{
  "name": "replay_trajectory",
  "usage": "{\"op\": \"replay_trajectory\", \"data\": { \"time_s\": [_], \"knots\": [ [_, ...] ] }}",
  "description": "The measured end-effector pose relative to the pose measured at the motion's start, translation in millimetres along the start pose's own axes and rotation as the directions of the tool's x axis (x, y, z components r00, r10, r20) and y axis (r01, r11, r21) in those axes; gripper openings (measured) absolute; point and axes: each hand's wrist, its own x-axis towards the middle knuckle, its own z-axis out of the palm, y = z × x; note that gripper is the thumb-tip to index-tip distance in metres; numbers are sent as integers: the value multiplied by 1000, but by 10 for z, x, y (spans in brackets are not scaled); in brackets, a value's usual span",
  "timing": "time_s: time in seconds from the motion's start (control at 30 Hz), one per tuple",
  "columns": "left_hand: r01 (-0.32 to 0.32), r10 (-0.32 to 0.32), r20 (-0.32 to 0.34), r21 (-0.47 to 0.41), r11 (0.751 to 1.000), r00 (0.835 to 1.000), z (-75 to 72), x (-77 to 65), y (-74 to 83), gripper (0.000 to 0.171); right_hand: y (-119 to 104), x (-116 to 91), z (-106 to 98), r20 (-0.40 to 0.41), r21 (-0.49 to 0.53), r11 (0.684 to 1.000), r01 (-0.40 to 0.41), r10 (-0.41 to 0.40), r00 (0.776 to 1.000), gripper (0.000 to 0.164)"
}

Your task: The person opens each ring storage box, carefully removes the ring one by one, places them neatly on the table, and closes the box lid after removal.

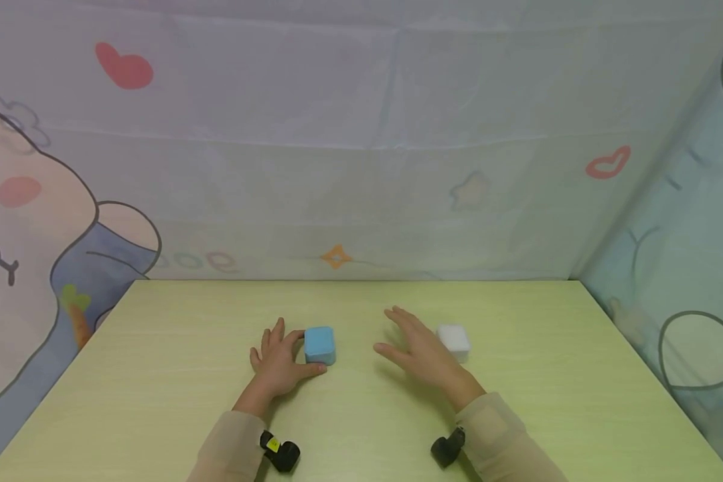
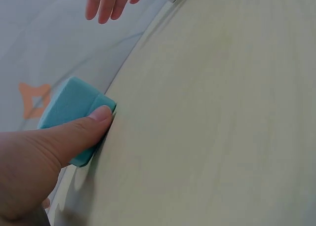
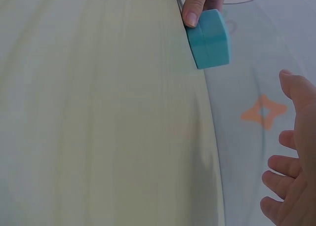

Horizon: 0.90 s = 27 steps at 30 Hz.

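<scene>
My left hand [image 1: 280,365] pinches a small light-blue box [image 1: 320,345] with rounded corners, thumb on its near side and index finger at its far left. A seam runs around the blue box [image 2: 74,105], and the left thumb [image 2: 81,134] lies across it in the left wrist view. To the right, my right hand [image 1: 424,355] is held over the table with fingers spread and nothing in them. Just beyond that hand sits a small white box [image 1: 454,341], partly covered by it in the head view. In the right wrist view the right fingers [image 3: 284,184] are loosely bent.
Both boxes are on a pale wooden table [image 1: 349,428]. A printed cloth [image 1: 361,201] hangs behind its far edge, and another patterned cloth [image 1: 699,268] hangs at the right. Small black cameras [image 1: 284,456] are strapped to both wrists.
</scene>
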Motion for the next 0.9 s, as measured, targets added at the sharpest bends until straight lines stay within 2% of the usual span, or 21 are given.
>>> {"op": "replay_trajectory", "data": {
  "time_s": [0.2, 0.9],
  "knots": [
    [8, -8, 1, 21, 1000, 1000, 0, 4, 21, 80, -37, 14, 8, 11, 12, 1000, 4, -4, 1000, 77],
    [16, -16, -26, -4, 1000, 1000, 35, -17, 25, 74, -146, 42, 128, 38, 64, 998, -4, 2, 999, 75]
  ]
}}
